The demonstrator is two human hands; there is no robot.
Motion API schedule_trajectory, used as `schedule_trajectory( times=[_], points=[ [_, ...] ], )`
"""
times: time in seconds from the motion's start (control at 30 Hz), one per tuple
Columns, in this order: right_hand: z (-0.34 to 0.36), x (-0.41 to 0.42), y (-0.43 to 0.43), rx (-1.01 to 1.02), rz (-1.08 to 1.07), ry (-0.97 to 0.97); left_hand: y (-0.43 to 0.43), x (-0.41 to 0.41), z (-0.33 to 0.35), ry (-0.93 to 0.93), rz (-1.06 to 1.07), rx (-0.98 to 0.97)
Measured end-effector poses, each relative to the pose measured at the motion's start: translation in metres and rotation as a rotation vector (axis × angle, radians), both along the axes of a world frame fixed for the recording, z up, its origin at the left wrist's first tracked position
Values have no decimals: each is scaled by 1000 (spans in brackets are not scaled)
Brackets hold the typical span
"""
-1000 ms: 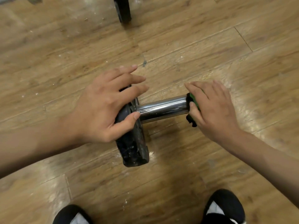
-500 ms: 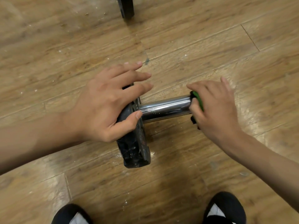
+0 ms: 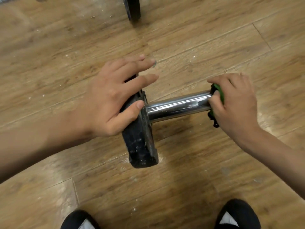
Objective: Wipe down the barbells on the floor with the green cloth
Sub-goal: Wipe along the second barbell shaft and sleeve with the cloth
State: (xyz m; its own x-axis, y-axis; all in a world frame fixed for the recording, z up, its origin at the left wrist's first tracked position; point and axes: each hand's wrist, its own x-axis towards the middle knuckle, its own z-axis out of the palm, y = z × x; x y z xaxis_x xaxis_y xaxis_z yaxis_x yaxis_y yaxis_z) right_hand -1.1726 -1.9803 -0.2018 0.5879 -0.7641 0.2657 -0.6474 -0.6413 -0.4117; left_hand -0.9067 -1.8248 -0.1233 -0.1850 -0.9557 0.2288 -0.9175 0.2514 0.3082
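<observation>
The barbell [image 3: 148, 116] lies on the wooden floor [image 3: 214, 38], and its chrome bar [image 3: 176, 106] serves as the landmark here. At the bar's left end stands a black weight plate [image 3: 140, 146], scuffed and speckled with pale marks, resting on its edge on the floor. The left hand [image 3: 113, 103] lies over the top of that plate with fingers spread and nearly straight, the thumb pressed against the plate's face just beside the bar; it braces rather than clasps. At the bar's right end the right hand [image 3: 234, 103] is curled round the green cloth [image 3: 219, 93], which is wrapped about the bar, so that end of the bar is hidden.

The barbell looks heavy and rigid, and likely to roll on its round plate unless held, so the plate's rim is the sensible place to steady it. The polished bar looks slick. The cloth is soft and bunches easily, so it is best gripped as a wad closed around the bar.

Counted: one barbell, one bar, one plate in sight (whether another sits under the right hand cannot be told), one cloth, two hands. Below the bar are two black shoes [image 3: 79, 220], and well above it one dark object [image 3: 132, 9], cut off by the frame.
</observation>
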Motion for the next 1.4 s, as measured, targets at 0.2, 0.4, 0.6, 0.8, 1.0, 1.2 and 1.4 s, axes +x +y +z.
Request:
schedule_trajectory(
  times=[0.2, 0.4, 0.6, 0.8, 1.0, 1.2, 1.4],
  points=[
    [3, 15, 20, 11, 192, -8, 5, -6, -1, 2, -47, -23],
    [10, -2, 1, 152, 60, -80, 12, -13, 0, 5, -46, -14],
    [8, -7, 12, 138, 217, -28, 22, -21, -2, -38, -57, -48],
    [13, -10, 25, 124, 147, -1, 34, -37, -5, -48, -79, -117],
    [4, -7, 53, 58, 397, 63, 47, -43, -6, -106, -103, -136],
    [13, -26, 26, 114, 53, -15, 43, -46, -9, -73, -86, -169],
    [6, 5, 58, 103, 388, 69, 44, -43, -5, -102, -94, -118]
  ],
)
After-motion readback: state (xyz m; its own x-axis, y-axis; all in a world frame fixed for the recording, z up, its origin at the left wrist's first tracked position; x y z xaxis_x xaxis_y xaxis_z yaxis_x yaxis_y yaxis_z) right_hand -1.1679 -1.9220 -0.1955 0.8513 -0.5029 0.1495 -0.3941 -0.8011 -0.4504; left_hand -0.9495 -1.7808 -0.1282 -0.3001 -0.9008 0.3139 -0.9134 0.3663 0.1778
